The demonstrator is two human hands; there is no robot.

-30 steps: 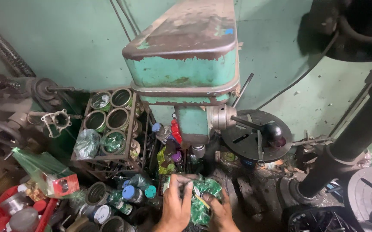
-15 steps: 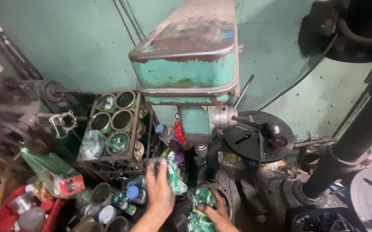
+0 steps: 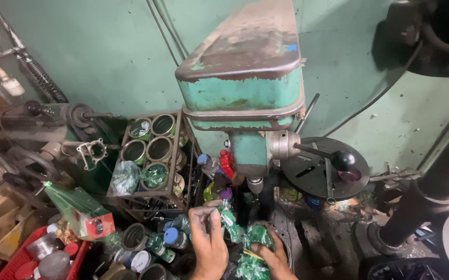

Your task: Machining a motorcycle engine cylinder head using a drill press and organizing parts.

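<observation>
Lying betw. fingers (image 3: 215, 217): green packet (image 3: 228, 222)

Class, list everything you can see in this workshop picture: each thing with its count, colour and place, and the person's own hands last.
Worn green metal drill press: one, green with rust, centre, against the green wall.
Round dark drill table: one, black, right of the press.
Black ball-ended feed lever: one, over that table.
Rusty wire rack of open tin cans: one rack, about six cans, left of the press.
Clear green plastic bags: several, crumpled, bottom centre.
Blue-capped small bottles: a few, lower left of centre.
Red plastic basket: one, bottom left corner.
Left hand: pinching a green bag.
Right hand: resting on the bags.
</observation>
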